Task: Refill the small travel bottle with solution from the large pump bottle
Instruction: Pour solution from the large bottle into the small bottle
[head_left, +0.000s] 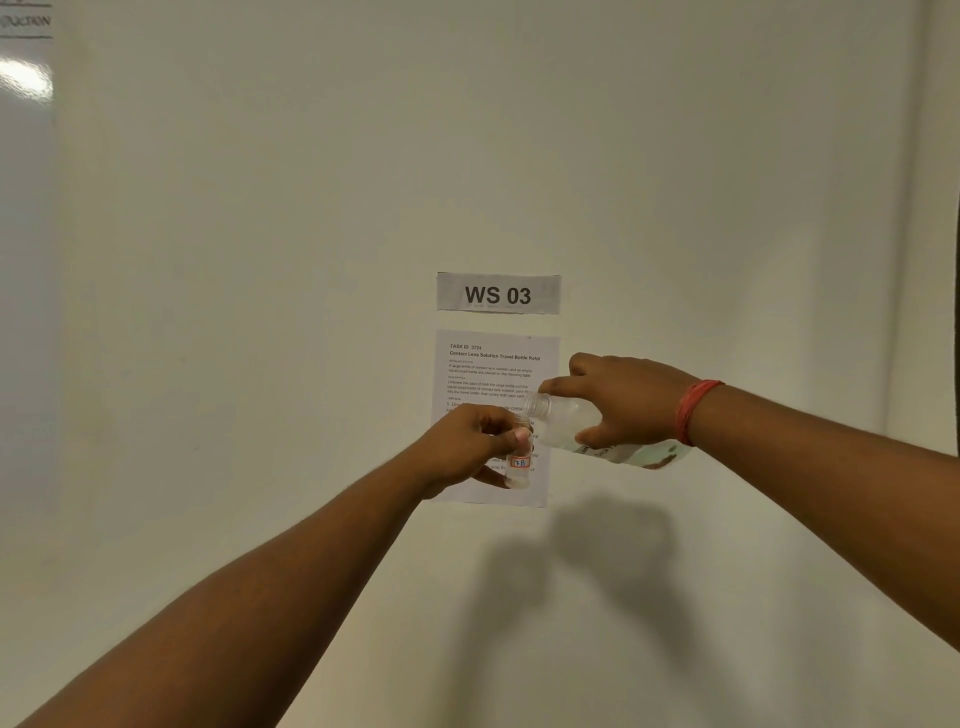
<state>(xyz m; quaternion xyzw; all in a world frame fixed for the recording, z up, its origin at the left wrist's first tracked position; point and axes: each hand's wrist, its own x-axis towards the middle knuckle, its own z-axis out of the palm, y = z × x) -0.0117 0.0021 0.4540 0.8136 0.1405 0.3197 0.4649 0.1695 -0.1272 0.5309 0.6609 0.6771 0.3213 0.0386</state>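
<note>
Uncapped large bottle (571, 423) tilted sideways, mouth just above upright small bottle (519, 460).

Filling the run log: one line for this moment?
left hand holds small clear travel bottle | right hand tips large translucent bottle | mouths meet

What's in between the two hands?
In the head view, the big bottle's open mouth tips over the small travel bottle, between the left hand and right hand.
</note>
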